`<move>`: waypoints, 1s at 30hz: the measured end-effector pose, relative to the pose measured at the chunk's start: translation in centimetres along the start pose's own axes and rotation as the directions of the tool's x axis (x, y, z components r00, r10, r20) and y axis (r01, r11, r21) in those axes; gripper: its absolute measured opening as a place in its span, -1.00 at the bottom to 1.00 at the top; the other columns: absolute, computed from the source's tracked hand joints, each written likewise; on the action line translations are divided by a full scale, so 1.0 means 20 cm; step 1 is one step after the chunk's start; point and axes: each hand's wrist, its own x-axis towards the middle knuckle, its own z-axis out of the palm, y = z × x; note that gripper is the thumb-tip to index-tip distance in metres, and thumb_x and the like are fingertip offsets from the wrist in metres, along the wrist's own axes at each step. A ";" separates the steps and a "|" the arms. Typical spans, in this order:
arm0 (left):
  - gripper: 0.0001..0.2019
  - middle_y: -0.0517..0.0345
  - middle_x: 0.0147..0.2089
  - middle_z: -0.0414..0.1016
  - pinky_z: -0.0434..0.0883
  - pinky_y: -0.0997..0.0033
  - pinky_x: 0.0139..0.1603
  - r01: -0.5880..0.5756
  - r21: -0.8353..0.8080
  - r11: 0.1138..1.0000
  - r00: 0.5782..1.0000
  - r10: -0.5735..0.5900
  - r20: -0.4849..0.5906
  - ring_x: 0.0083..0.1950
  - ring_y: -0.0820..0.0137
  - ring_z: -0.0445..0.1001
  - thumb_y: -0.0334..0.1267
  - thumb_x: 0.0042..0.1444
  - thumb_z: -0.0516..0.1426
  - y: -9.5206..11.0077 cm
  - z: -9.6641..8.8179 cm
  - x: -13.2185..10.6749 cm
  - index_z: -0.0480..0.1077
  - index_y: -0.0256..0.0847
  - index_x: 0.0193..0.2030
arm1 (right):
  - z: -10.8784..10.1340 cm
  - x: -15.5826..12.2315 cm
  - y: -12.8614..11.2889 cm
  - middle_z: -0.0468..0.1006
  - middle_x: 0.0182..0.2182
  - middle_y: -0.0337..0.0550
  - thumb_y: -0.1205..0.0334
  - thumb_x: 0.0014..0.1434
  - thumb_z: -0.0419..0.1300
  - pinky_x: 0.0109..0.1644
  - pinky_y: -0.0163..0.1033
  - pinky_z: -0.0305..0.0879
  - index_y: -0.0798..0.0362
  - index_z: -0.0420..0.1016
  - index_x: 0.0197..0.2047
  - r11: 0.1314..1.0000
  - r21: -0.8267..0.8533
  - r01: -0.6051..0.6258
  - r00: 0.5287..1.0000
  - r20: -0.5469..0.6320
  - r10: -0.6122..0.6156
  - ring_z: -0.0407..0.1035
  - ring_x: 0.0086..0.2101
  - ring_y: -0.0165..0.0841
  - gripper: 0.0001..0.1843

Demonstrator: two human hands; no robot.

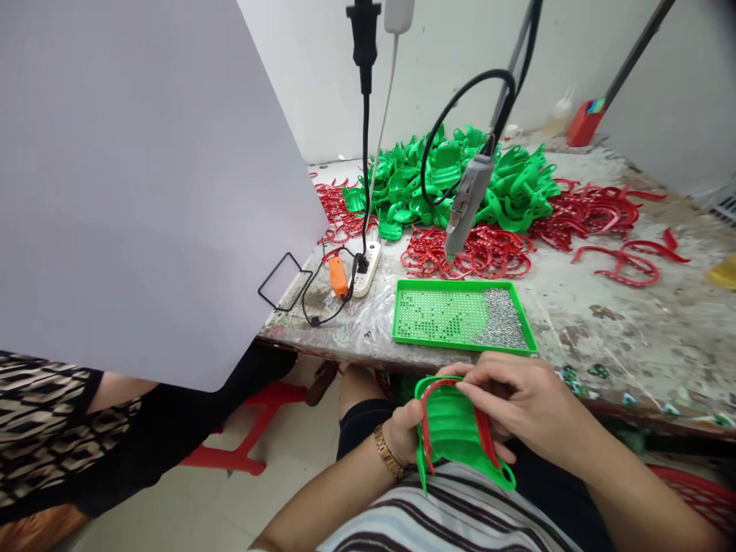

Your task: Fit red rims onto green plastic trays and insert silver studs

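Just in front of my lap I hold a curved green plastic piece point(454, 429), shaped like a small seat, with a red curved strip point(487, 438) lying along its edge. My left hand point(404, 431), with a gold watch at the wrist, grips the left side of the green piece, thumb at its rim. My right hand point(517, 391) pinches the upper right rim where the red strip runs. Part of its fingers lies hidden behind the piece. Beyond my hands, a green perforated tray point(437, 344) holds many small metal screws point(504, 320).
Green plastic pieces point(445, 165) are heaped at the back, with red strips point(598, 215) around them. An electric screwdriver point(467, 203) hangs above the table. A power strip point(366, 270) and orange device point(338, 277) lie left. A person sits beyond the grey panel point(143, 176).
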 end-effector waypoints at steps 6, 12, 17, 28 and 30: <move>-0.01 -0.18 0.11 0.40 0.18 0.02 0.23 0.004 -0.008 1.000 1.000 -0.004 -0.016 0.22 -0.02 0.28 0.34 -0.32 0.25 0.02 0.03 0.00 0.27 -0.26 0.22 | 0.01 0.00 0.02 0.43 -0.48 -0.28 0.27 0.22 0.12 -0.29 -0.54 0.28 0.02 0.50 -0.41 0.998 -0.033 0.056 0.998 -0.029 -0.057 0.40 -0.38 -0.62 -0.80; -0.03 -0.18 0.03 0.45 0.23 -0.01 0.16 0.048 -0.018 0.999 0.998 -0.049 -0.029 0.15 -0.02 0.35 0.32 -0.35 0.26 0.01 0.02 -0.01 0.31 -0.28 0.16 | 0.02 -0.01 0.04 0.45 -0.45 -0.23 0.27 0.24 0.10 -0.31 -0.50 0.28 0.04 0.52 -0.38 0.997 -0.051 0.066 0.998 -0.016 -0.067 0.38 -0.39 -0.59 -0.79; -0.14 -0.15 -0.02 0.48 0.25 0.02 0.15 0.090 -0.096 0.991 0.995 -0.094 -0.044 0.11 0.00 0.38 0.19 -0.29 0.26 0.00 0.02 -0.03 0.33 -0.29 0.14 | 0.01 0.00 0.06 0.44 -0.46 -0.23 0.27 0.24 0.11 -0.36 -0.49 0.23 0.03 0.55 -0.35 0.995 -0.076 0.065 0.998 -0.015 -0.066 0.34 -0.44 -0.59 -0.80; -0.28 -0.19 0.02 0.43 0.27 -0.02 0.09 0.035 -0.200 0.979 0.999 -0.040 -0.020 0.06 0.00 0.41 -0.09 -0.19 0.13 0.01 0.01 -0.02 0.25 -0.28 0.19 | -0.01 0.03 0.12 0.44 -0.48 -0.24 0.31 0.09 0.26 -0.41 -0.40 0.20 0.08 0.48 -0.38 0.989 -0.143 0.035 0.823 -0.558 -0.109 0.30 -0.47 -0.54 -0.96; -0.29 -0.16 0.00 0.43 0.27 -0.04 0.07 0.005 -0.199 0.980 0.999 -0.013 -0.044 0.03 0.01 0.43 -0.09 -0.17 0.12 0.02 0.02 -0.02 0.23 -0.24 0.20 | -0.13 0.10 0.23 0.43 -0.46 -0.22 0.34 -0.05 0.35 -0.34 -0.34 0.23 0.09 0.45 -0.37 0.988 -0.147 0.040 0.436 -0.887 -0.150 0.32 -0.42 -0.48 -0.84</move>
